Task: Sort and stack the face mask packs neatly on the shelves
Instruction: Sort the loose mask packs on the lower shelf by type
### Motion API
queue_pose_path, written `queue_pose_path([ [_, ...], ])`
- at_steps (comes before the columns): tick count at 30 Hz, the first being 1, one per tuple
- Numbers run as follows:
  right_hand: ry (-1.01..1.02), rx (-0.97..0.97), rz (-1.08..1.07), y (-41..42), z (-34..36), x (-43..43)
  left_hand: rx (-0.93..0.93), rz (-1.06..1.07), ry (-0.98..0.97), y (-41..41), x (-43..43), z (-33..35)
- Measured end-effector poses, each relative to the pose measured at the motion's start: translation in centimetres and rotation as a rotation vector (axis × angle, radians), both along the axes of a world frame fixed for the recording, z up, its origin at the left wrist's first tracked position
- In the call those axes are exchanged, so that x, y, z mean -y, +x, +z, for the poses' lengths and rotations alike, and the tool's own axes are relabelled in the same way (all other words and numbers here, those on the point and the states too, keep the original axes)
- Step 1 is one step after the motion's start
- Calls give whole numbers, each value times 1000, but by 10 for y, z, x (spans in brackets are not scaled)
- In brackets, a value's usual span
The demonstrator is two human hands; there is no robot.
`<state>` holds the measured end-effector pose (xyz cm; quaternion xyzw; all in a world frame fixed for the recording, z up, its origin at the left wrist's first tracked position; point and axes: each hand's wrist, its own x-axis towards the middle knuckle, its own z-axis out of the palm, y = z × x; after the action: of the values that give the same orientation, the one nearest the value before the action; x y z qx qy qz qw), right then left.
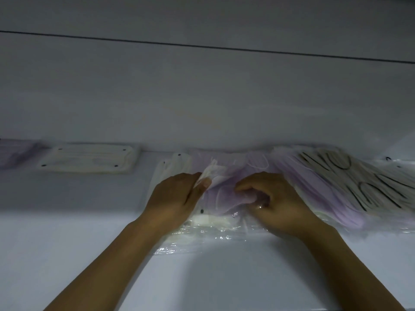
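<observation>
A purple face mask pack (224, 194) in clear plastic lies in the middle of the white shelf (202, 277). My left hand (175, 198) pinches the crinkled plastic flap at the pack's left end. My right hand (274, 200) is curled on the pack's right part, fingers closed into the wrapper. Under it lies a white mask pack (202, 223) in shiny wrap. More purple packs (314, 189) lean to the right, with cream packs with black ear loops (359, 180) beyond them.
A flat white mask pack (89, 158) lies at the back left, and a purple pack (13, 153) sits at the far left edge. The shelf's back wall (202, 97) rises just behind the packs. The shelf's front edge runs along the bottom of the view.
</observation>
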<state>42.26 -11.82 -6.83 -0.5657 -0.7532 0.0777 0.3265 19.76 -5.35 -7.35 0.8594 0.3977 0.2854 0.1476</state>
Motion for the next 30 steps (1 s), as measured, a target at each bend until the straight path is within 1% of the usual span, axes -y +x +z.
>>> queue_pose_path([
  [1,-87,-30,37,3,1,2,5,-2,6,0,0,0],
  [3,-229,12,97,8,1,6,25,-4,11,0,-1,-1],
  [4,-252,31,113,9,1,7,30,-3,9,-1,-1,-2],
  [6,-223,2,119,11,1,7,42,-7,16,-1,-2,-3],
  [8,-173,-7,90,10,0,5,67,-9,20,0,-2,-3],
  [11,16,34,30,6,-9,-2,68,-13,33,0,-1,-4],
  [14,154,-25,-28,-2,-6,-4,40,-12,55,0,-2,-2],
  [18,298,-114,-17,-11,-1,-7,19,-85,62,-1,-2,1],
  [19,331,-115,-9,-13,-1,-7,2,-86,105,0,-1,2],
  [21,389,-121,-7,-17,-3,-8,-61,-95,275,3,-1,0],
  [22,402,-137,-15,-19,-4,-9,-60,-87,333,4,-3,-1],
  [24,420,-183,-73,-23,-4,-11,23,-44,411,5,-6,1],
  [26,421,-267,-142,-25,-1,-9,68,60,496,4,-10,5],
  [28,383,-348,-226,-25,5,-5,103,234,564,-6,-16,9],
  [29,342,-418,-267,-27,10,-4,143,289,610,-14,-21,14],
  [30,259,-482,-274,-29,15,-2,175,307,654,-19,-23,21],
])
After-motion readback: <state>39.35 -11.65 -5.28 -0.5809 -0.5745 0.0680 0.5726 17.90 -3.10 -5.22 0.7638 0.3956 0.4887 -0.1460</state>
